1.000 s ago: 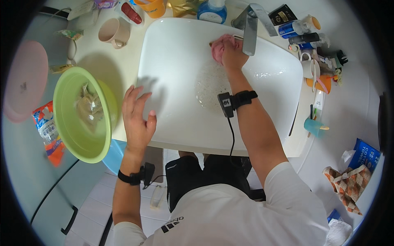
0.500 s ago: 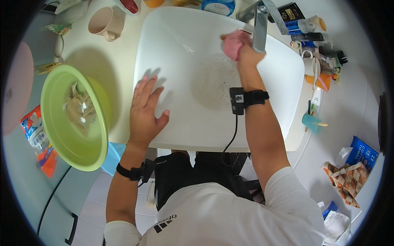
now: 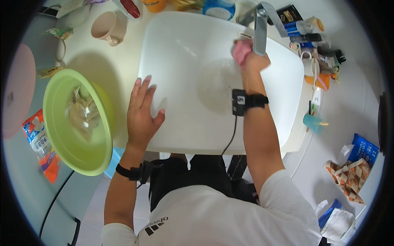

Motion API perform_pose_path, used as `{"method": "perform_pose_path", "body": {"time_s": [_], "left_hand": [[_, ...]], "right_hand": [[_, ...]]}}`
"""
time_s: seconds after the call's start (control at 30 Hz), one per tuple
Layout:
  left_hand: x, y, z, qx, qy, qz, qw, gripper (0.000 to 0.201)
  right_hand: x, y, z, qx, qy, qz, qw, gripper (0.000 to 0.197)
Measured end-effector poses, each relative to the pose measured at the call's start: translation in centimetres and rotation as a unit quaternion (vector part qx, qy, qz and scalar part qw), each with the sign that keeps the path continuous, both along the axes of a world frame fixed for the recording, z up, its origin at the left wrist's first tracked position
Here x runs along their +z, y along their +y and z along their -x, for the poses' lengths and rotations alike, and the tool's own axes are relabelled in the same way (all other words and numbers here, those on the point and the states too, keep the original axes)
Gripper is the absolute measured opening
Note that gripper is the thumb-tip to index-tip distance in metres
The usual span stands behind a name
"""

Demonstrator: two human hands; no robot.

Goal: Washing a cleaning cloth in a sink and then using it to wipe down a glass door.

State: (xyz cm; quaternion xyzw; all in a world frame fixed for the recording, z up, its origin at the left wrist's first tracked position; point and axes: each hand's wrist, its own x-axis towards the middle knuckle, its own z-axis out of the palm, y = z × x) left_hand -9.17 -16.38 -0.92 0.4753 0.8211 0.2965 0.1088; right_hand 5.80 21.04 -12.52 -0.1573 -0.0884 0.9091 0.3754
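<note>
The pink cloth [image 3: 241, 51] is in the far right part of the white basin [image 3: 176, 78], just left of the faucet's [image 3: 260, 30] end, grasped by the right hand's [image 3: 256, 62] fingers; the left hand [image 3: 142, 121], fingers released and spread, lies over the left rim; farther left is a green tub [image 3: 61, 145]; beyond it, a beige mug [image 3: 113, 28] on the surface [image 3: 126, 55].

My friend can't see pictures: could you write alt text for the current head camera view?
A person's right hand holds a pink cloth inside a white sink near the faucet. The left hand is spread at the sink's left edge; a green basin containing a pale bundle sits further left.
</note>
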Motion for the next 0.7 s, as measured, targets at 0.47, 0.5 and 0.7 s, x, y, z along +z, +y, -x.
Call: {"method": "perform_pose_path", "body": {"time_s": [0.47,0.5,0.7], "left_hand": [[-0.1,-0.8,0.3,0.016,-0.009,0.016,1.000,0.051],[-0.2,-0.9,0.3,0.015,-0.007,0.018,1.000,0.051],[-0.3,-1.0,0.4,0.016,-0.002,0.022,1.000,0.051]], "right_hand": [[4.4,-1.5,1.8,-0.257,-0.418,-0.113,0.864,0.006],[4.9,-2.7,2.6,-0.271,-0.430,-0.121,0.853,0.005],[5.3,-5.1,6.3,-0.192,-0.243,-0.166,0.936,0.009]]}}
